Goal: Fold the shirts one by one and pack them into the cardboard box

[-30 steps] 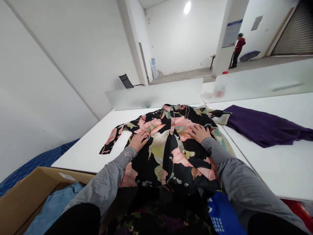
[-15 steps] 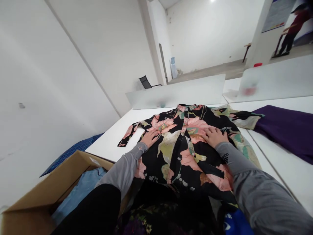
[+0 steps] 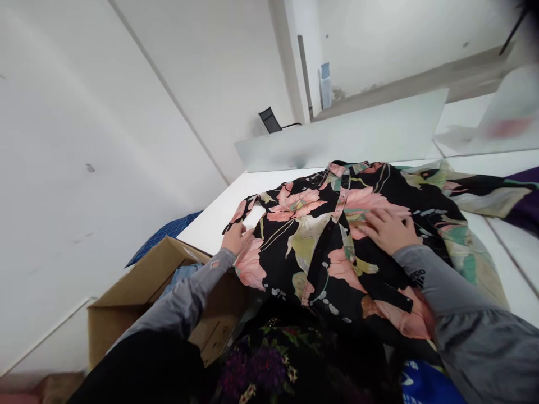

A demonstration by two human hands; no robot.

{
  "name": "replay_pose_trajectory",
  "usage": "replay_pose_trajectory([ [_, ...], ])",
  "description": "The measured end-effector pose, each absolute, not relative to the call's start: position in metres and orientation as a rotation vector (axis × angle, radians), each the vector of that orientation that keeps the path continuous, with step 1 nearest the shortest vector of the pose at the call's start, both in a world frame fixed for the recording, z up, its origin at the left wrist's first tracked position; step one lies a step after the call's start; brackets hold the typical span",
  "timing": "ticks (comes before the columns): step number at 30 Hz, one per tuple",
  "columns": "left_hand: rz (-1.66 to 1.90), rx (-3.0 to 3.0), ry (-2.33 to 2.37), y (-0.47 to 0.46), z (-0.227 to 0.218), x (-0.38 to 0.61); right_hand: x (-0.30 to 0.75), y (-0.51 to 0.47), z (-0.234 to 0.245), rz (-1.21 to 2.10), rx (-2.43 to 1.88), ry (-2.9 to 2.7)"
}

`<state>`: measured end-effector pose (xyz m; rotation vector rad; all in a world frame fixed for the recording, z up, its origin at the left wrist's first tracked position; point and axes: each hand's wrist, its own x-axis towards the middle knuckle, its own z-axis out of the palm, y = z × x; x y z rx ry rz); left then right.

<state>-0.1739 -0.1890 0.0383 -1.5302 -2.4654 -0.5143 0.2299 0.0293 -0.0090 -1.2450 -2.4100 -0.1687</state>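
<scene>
A black floral shirt (image 3: 311,241) with large pink blossoms and green leaves lies spread on the white table (image 3: 210,216), its collar at the far side. My left hand (image 3: 236,239) is at the shirt's left edge, by the lower end of the short left sleeve (image 3: 242,210); its fingers are slightly apart. My right hand (image 3: 391,229) rests on the right front of the shirt with fingers spread over a pink flower. The other sleeve (image 3: 484,193) stretches out to the right. The shirt's hem hangs over the near table edge.
An open cardboard box (image 3: 126,292) with light blue cloth stands at the left, beside a blue patterned cloth (image 3: 164,238). Frosted dividers (image 3: 357,134) line the table's back. A purple cloth (image 3: 526,207) lies at right. A black chair (image 3: 270,119) stands behind.
My left hand has moved left from the shirt's chest to its side edge by the sleeve. My right hand stays on the shirt's right front. The view has swung left.
</scene>
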Motion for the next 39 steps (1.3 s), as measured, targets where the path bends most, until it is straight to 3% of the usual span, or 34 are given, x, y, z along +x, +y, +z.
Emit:
replay_pose_trajectory([
  [7,-0.554,-1.442,-2.655,-0.247,0.007,-0.136,0.218,0.038,-0.028,-0.249,-1.175,-2.499],
  [12,-1.018,-1.190,-2.799,-0.238,0.004,-0.140,0.229,0.048,-0.026,-0.266,-1.096,-2.587],
  [15,-1.097,-1.049,-2.801,-0.236,0.003,-0.157,0.235,0.049,-0.027,-0.277,-1.078,-2.584],
  [22,-0.857,-1.219,-2.753,-0.250,0.006,-0.169,0.236,0.053,-0.030,-0.300,-1.107,-2.598],
  [31,-1.279,-1.464,-2.646,-0.300,-0.020,-0.157,0.240,0.054,-0.032,-0.311,-1.115,-2.580],
  [35,-1.046,-1.536,-2.215,-0.303,-0.012,-0.145,0.242,0.054,-0.032,-0.363,-1.120,-2.582],
  [39,-0.633,-2.173,-1.687,-0.289,-0.006,-0.116,0.241,0.052,-0.026,-0.387,-1.114,-2.603],
])
